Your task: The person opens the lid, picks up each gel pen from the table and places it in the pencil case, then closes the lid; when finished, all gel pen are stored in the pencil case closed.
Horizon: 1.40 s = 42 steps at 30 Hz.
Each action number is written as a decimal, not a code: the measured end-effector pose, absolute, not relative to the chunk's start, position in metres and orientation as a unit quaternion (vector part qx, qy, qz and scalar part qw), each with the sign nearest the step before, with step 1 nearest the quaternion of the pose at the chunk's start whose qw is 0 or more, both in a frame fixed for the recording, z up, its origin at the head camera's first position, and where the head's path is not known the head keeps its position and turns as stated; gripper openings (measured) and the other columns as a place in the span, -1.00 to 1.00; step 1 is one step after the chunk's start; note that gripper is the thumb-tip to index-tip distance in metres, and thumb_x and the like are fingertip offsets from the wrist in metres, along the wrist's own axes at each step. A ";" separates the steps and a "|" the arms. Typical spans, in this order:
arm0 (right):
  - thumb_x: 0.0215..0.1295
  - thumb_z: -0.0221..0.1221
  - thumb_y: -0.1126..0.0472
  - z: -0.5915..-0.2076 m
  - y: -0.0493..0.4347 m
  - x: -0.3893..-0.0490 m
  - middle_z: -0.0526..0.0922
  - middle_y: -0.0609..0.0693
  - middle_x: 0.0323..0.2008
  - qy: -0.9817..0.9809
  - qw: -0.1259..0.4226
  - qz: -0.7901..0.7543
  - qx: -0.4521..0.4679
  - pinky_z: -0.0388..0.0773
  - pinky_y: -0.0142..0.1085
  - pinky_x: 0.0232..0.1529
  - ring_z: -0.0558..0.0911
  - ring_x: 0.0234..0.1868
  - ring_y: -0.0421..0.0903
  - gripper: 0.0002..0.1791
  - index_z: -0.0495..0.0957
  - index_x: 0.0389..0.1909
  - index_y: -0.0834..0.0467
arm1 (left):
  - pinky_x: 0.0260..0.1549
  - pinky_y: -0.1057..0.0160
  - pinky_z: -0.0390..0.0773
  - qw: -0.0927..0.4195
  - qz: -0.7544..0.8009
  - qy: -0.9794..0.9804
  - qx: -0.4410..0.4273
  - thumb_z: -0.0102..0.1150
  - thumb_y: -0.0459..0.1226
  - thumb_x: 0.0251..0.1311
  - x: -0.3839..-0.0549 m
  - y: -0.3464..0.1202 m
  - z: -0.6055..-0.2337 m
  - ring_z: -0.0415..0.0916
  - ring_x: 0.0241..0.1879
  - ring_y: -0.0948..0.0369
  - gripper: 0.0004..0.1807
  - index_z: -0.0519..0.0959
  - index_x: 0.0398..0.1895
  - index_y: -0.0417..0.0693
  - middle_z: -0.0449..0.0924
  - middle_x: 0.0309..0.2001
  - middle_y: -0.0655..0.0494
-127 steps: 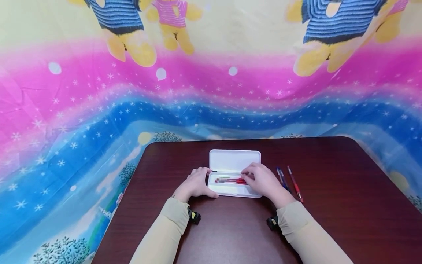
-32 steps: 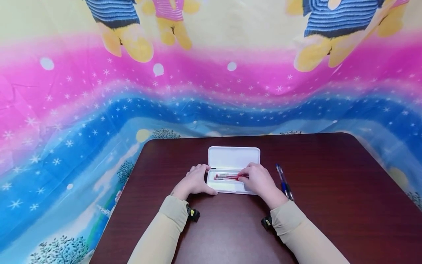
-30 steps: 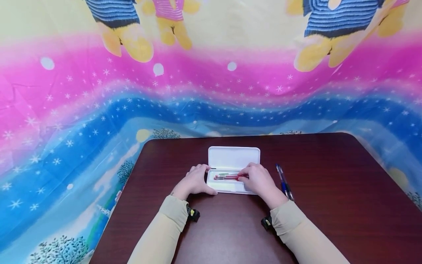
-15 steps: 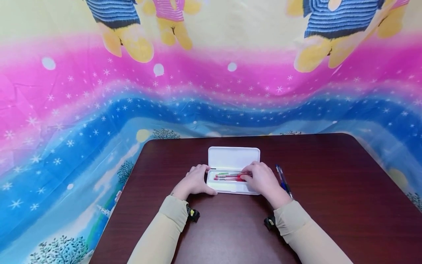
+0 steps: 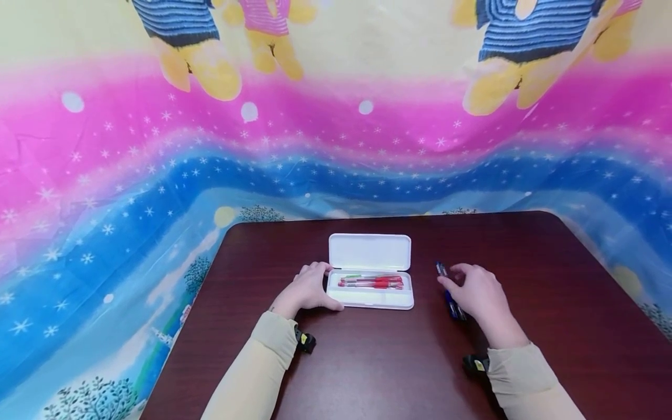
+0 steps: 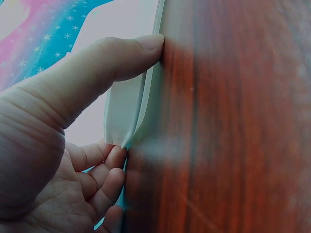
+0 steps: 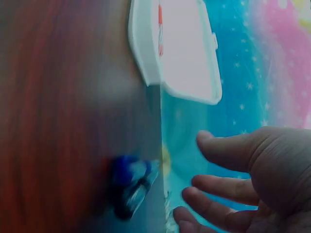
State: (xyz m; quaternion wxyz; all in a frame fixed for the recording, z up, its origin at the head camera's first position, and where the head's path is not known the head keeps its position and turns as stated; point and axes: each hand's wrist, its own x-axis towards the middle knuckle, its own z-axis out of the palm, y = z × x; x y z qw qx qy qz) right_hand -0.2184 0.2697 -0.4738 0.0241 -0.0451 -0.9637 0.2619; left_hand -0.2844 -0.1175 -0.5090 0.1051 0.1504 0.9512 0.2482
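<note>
A white pencil case (image 5: 370, 284) lies open on the dark wooden table (image 5: 367, 361), its lid (image 5: 370, 252) tipped back. Several red pens and a green one (image 5: 371, 282) lie in its tray. My left hand (image 5: 310, 289) holds the case's left end, thumb (image 6: 116, 60) pressed on the front edge, fingers curled round the corner of the white case (image 6: 129, 111). My right hand (image 5: 475, 291) hovers with loose fingers over two blue pens (image 5: 449, 291) right of the case, touching nothing that I can see. The right wrist view shows the blue pens (image 7: 131, 187) blurred and the case (image 7: 170, 53) beyond.
A bright cartoon-print cloth (image 5: 336, 128) hangs behind and drapes round the table's far edge. Bare tabletop lies in front of the case and to the far right. A small black camera (image 5: 306, 340) sits on each wrist.
My right hand has left the pens in the case and moved right, over the blue pens. Earlier a red pen lay beside the blue ones; it is gone from there. The left hand stays put.
</note>
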 end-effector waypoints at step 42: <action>0.41 0.30 0.12 -0.495 0.289 -0.209 0.84 0.16 -0.26 -0.966 -0.014 0.247 -0.080 0.63 -0.08 -0.34 0.67 -0.36 0.00 -0.71 0.82 -0.17 0.27 | 0.41 -0.14 0.45 0.106 0.248 0.951 0.154 0.77 0.19 -0.18 -0.283 -0.118 -0.508 0.40 0.33 -0.02 0.13 0.46 0.47 -0.05 0.59 0.32 -0.02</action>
